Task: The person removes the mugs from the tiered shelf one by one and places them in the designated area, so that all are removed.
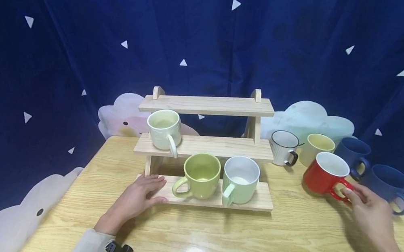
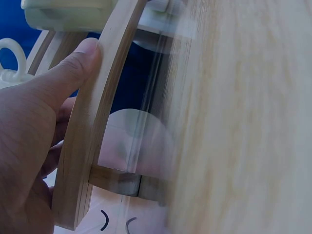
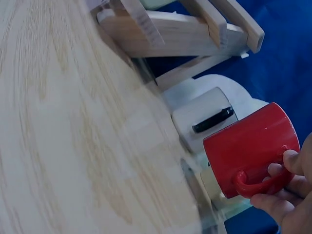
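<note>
A red mug (image 1: pixel 323 174) with a white inside is held by its handle in my right hand (image 1: pixel 374 211), tilted a little at the right of the table. The right wrist view shows fingers and thumb pinching the red mug's (image 3: pixel 251 148) handle. My left hand (image 1: pixel 136 201) rests on the left end of the wooden rack's bottom shelf (image 1: pixel 264 197); in the left wrist view the thumb of the left hand (image 2: pixel 29 126) lies on the board (image 2: pixel 87 131), other fingers behind it. A green mug (image 1: pixel 201 174) and a mint mug (image 1: pixel 240 182) stand on that shelf.
A pale mug (image 1: pixel 165 130) stands on the middle shelf (image 1: pixel 222 147), left side. Right of the rack are a white ribbed mug (image 1: pixel 281 150), a yellow mug (image 1: pixel 309 150) and two blue mugs (image 1: pixel 349 152), (image 1: pixel 386 184). A dark blue curtain (image 1: pixel 204 29) hangs behind.
</note>
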A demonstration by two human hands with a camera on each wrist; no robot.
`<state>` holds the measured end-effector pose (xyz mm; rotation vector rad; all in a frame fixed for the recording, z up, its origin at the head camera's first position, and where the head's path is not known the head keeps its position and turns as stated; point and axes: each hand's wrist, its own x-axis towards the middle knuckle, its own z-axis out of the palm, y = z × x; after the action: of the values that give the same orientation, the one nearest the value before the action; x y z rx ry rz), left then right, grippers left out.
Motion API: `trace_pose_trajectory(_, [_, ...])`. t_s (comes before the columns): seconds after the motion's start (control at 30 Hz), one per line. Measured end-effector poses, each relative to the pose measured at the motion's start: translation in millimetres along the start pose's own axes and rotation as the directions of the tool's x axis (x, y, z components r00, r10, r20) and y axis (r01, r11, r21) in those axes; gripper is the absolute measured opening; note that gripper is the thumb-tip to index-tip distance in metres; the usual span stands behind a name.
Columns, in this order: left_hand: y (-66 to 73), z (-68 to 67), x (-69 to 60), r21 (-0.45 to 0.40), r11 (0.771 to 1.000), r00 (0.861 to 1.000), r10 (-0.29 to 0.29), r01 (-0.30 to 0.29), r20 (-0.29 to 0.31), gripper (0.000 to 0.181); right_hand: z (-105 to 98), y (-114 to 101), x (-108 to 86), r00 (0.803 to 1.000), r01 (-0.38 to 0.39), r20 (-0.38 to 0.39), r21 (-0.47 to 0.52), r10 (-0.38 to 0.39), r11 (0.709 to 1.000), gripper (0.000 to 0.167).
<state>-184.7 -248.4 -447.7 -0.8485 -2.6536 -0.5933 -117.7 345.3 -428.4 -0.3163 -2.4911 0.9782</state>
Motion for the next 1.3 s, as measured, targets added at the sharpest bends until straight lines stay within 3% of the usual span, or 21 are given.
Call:
trace_pose_trajectory(0.23, [1.6,-1.8,0.1,0.000,1.000,1.000,0.004,-0.004,-0.003,0.063,2,12,1.7,0.999,-0.018,-0.046,-0.019,0.018,1.000,0.044])
trace_pose_trajectory(0.6, [0.3,-0.4,-0.4,0.005,1.000,1.000,0.013,-0.013,-0.006,0.062,6,28,1.9,0.991,-0.119,-0.070,-0.076,0.113,0.990,0.048])
trace_pose_trajectory(0.8, [0.3,-0.2,-0.5,0.009,1.000,1.000,0.007,-0.007,0.001,0.062,3,34,1.0,0.982,-0.181,-0.068,-0.052,0.177,0.982,0.051])
trace_pose_trajectory(1.03, [1.7,-0.4,-0.1,0.000,1.000,1.000,0.001,-0.001,0.007,0.063,-3,40,-2.1,0.980,-0.171,-0.119,-0.085,0.160,0.982,0.047])
trace_pose_trajectory(1.3, [1.4,0.0,-0.6,0.001,1.000,1.000,0.003,-0.003,-0.008,0.063,-2,44,-0.6,0.972,-0.187,-0.152,-0.039,0.179,0.982,0.048])
